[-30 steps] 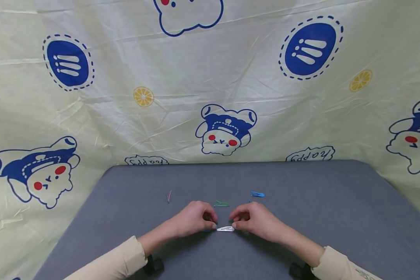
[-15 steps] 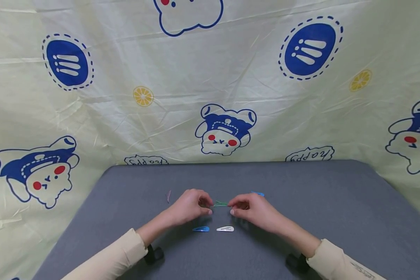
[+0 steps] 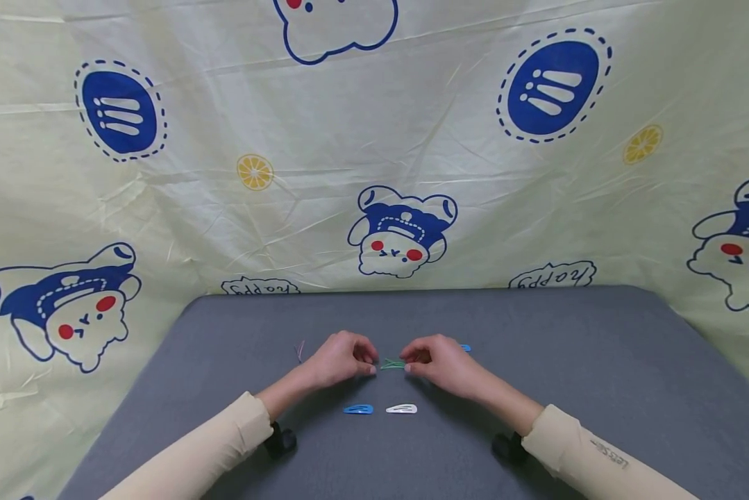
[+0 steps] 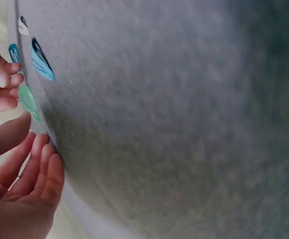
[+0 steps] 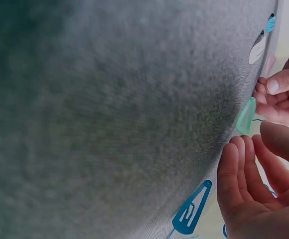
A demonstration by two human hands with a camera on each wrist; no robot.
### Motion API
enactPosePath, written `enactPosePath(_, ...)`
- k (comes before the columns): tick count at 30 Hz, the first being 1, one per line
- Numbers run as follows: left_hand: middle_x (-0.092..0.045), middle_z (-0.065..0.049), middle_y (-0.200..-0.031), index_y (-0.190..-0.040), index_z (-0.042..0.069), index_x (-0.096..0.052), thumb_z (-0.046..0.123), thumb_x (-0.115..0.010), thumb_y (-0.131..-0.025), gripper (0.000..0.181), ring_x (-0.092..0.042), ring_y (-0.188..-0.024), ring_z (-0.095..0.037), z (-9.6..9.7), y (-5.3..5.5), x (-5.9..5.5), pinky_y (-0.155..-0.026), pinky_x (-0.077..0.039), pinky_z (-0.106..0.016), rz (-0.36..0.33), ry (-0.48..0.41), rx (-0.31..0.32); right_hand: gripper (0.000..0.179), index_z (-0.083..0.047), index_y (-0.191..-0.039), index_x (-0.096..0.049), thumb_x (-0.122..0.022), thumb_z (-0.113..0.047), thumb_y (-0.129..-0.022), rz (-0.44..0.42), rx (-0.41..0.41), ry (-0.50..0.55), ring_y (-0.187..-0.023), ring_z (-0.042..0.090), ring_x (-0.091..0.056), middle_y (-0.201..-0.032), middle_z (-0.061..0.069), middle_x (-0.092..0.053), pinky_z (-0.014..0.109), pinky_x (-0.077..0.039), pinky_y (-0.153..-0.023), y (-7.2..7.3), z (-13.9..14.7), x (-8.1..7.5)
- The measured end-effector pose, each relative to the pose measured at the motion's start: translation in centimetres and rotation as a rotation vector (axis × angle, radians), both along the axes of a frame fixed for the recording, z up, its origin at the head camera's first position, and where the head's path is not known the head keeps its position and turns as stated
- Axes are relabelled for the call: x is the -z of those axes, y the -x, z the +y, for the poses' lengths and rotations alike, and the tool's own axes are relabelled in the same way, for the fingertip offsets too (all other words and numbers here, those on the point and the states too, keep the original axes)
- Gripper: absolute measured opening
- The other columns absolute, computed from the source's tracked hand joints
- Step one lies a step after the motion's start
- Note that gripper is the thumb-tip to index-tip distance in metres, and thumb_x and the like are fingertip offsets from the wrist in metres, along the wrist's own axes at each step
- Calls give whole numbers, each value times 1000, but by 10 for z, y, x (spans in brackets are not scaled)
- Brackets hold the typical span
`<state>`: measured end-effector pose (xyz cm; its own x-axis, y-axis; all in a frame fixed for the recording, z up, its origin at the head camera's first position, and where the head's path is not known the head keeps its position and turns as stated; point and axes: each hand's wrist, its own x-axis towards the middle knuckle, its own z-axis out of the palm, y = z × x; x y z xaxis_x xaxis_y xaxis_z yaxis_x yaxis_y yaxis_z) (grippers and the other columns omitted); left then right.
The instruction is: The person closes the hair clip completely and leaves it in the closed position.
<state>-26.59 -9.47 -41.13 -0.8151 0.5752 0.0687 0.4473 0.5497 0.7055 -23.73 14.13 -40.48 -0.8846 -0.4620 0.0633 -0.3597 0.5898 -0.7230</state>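
Observation:
A green snap hair clip (image 3: 391, 364) lies on the grey table between the two hands. My right hand (image 3: 441, 364) has its fingertips right at the clip's right end, thumb and fingers apart in the right wrist view, where the green clip (image 5: 246, 116) shows beyond them. Just left of the clip is my left hand (image 3: 339, 360), fingers loosely bent with nothing between them. Closer to me, a blue hair clip (image 3: 358, 410) and a white hair clip (image 3: 402, 409) lie side by side in a row.
A second blue hair clip (image 3: 465, 347) is partly hidden behind the right hand. Further left lies a thin pink hair clip (image 3: 300, 351). The grey table (image 3: 536, 333) ends at a cartoon-printed cloth (image 3: 312, 229) hanging behind it.
Both hands have left the blue and white clips in front and moved away from me to the green clip. The front clips now lie in full view.

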Motion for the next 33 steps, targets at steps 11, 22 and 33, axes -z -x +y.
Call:
enactPosePath(11,-64,1,-81,-99,1,-72,5,-78,-82,19,-57,-71,-11,-4,11,3,-60,-47,-23,-107,-31,26,16,-3,-105,-73,-70,-4,-90,-1,-48,-17,-79,14,-59,-92,1,-69,29,-50,-70,11,-2,2)
enactPosePath(22,-63,1,-83,-102,1,-71,5,-79,-81,22,-57,-75,-11,-3,14,2,-63,-47,-23,-141,-31,33,12,-7,-96,-77,-77,-8,-84,-6,-24,-46,-71,9,-58,-80,-5,-68,28,-48,-66,20,-5,4)
enactPosePath(33,-63,0,-82,-102,0,-71,6,-79,-80,24,-56,-76,-11,-2,12,5,-63,-47,-22,-146,-45,34,6,-12,-88,-79,-77,-8,-84,44,-2,-72,-75,9,-57,-80,-8,-70,29,-46,-66,22,-8,9)
